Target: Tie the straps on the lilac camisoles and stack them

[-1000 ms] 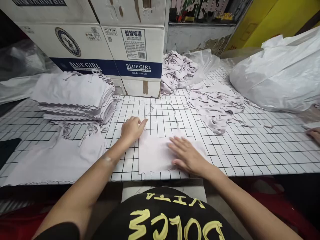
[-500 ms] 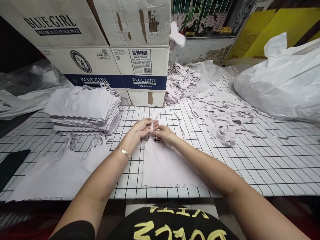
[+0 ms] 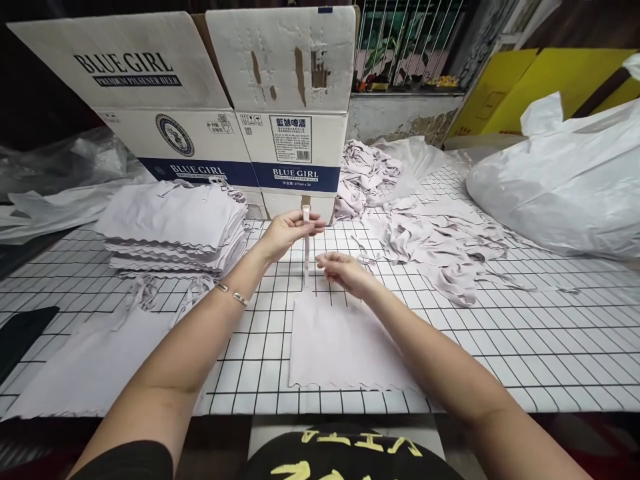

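A pale pinkish-grey garment panel (image 3: 345, 347) with a wavy lower hem lies flat near the table's front edge. From its upper left corner a thin strap (image 3: 307, 257) rises straight to my left hand (image 3: 293, 233), which grips it by its upper end. Just right of the strap and apart from it, my right hand (image 3: 347, 273) hovers above the panel's top edge. Its fingers are curled in with the tips close together, and I see nothing held in them. My right forearm covers the panel's right side.
On the left stands a stack of folded garments (image 3: 165, 213), with another strapped garment (image 3: 110, 353) in front. A beer carton (image 3: 295, 147) stands behind my hands. Loose garment pieces (image 3: 440, 240) and a big white plastic bag (image 3: 555, 180) lie on the right of the gridded tablecloth (image 3: 525, 347).
My left hand has moved up and away from me, drawing the strap out straight. My right hand has come off the strap and shifted right. The camera view has tilted up slightly.
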`<state>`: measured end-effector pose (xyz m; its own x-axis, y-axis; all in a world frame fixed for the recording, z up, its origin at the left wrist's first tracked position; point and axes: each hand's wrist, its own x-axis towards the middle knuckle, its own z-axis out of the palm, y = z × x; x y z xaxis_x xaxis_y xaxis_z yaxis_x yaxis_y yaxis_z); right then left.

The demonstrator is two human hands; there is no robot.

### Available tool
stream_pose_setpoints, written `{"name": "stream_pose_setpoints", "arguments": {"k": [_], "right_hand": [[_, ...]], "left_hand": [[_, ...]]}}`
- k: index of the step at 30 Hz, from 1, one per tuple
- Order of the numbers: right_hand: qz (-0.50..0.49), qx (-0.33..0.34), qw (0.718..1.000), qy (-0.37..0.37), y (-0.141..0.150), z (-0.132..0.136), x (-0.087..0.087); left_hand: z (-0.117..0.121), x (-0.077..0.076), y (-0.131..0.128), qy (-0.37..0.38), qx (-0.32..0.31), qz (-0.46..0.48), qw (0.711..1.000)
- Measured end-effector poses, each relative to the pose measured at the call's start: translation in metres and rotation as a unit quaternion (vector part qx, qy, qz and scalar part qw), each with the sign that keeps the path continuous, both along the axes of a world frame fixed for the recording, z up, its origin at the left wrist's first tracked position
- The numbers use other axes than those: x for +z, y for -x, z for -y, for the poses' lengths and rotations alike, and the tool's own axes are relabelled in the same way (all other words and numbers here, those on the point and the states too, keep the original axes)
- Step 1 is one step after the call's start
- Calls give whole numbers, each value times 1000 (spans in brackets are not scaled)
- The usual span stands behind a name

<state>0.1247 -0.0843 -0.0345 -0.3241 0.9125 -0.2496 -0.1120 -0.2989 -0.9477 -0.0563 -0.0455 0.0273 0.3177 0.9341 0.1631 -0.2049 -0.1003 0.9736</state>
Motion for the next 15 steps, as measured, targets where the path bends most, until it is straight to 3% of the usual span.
{"name": "stream_pose_setpoints", "arguments": {"k": [4, 8, 13, 15], "right_hand": [[-123, 89, 988, -21, -24, -2, 33], [-96, 160, 982, -6, -29, 6, 51], [-106, 48, 993, -30, -30, 12, 52], [-89, 55, 994, -24, -31, 14, 51]], "left_hand": [[32, 6, -7, -99, -77, -96, 987], [42, 8, -15, -159, -104, -154, 970], [44, 7, -22, -272, -40, -239, 931], [46, 6, -24, -282, -25, -277, 918]]}}
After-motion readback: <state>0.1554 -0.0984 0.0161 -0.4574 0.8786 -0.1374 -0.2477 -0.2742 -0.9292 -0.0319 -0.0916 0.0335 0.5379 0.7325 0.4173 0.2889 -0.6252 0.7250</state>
